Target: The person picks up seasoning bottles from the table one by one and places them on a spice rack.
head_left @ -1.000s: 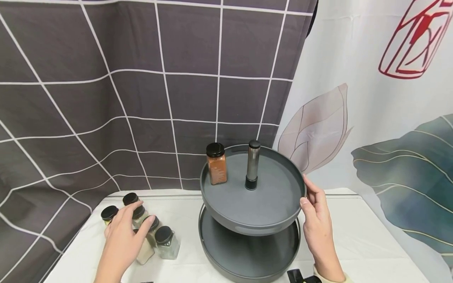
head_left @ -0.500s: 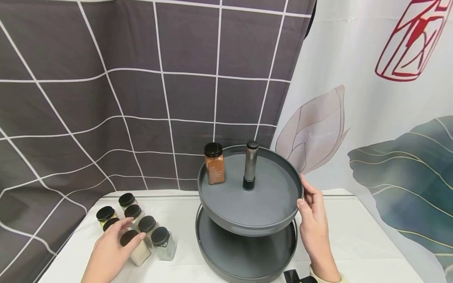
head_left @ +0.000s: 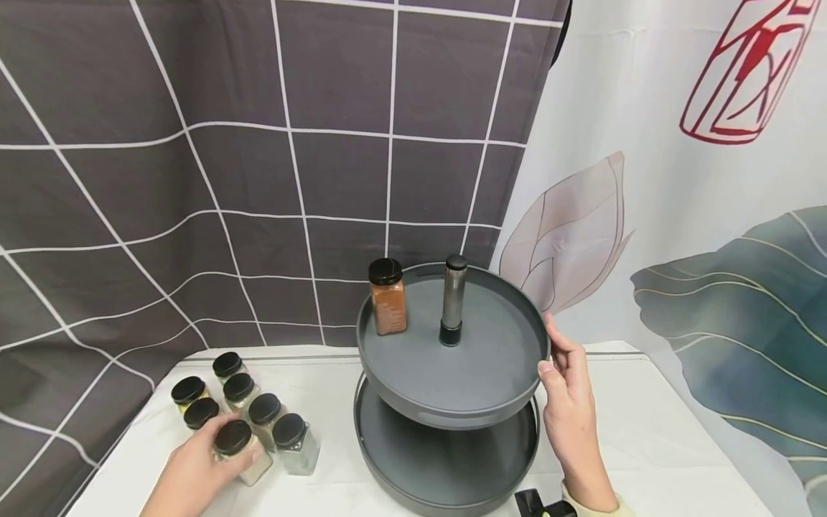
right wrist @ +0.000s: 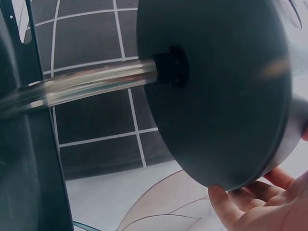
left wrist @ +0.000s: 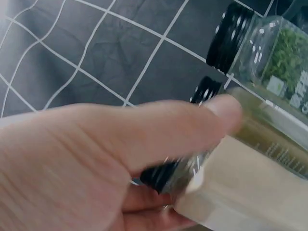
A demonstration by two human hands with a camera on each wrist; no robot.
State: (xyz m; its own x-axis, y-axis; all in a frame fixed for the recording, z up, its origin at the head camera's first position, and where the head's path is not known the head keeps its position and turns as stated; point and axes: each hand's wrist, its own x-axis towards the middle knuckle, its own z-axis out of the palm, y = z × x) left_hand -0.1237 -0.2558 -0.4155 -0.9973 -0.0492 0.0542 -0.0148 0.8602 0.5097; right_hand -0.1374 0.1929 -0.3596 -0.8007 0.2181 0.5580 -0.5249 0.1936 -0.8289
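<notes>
My left hand (head_left: pixel 190 467) grips a square glass spice jar of pale powder (head_left: pixel 257 468) with a black lid, thumb on one side and fingers on the other. In the left wrist view the thumb crosses near the jar's neck, and the pale contents (left wrist: pixel 255 187) show below it. My right hand (head_left: pixel 573 424) holds the right rim of the upper tray (head_left: pixel 491 377) of a grey two-tier rack, thumb and fingers at its edge. The right wrist view shows that tray's underside (right wrist: pixel 221 106) and the metal post (right wrist: pixel 106 84). An orange-brown spice jar (head_left: pixel 390 310) stands on the upper tray.
Several more black-lidded jars cluster by my left hand, among them a clear jar (head_left: pixel 299 452) and one with green flakes (left wrist: pixel 288 62). The rack's lower tray (head_left: pixel 452 467) sits on the white-covered table (head_left: pixel 652 445). A grey gridded curtain (head_left: pixel 342 179) hangs behind.
My left hand has come down and back from over the jars and closed round the pale powder jar. The right hand stays at the upper tray's rim. The head view has shifted slightly.
</notes>
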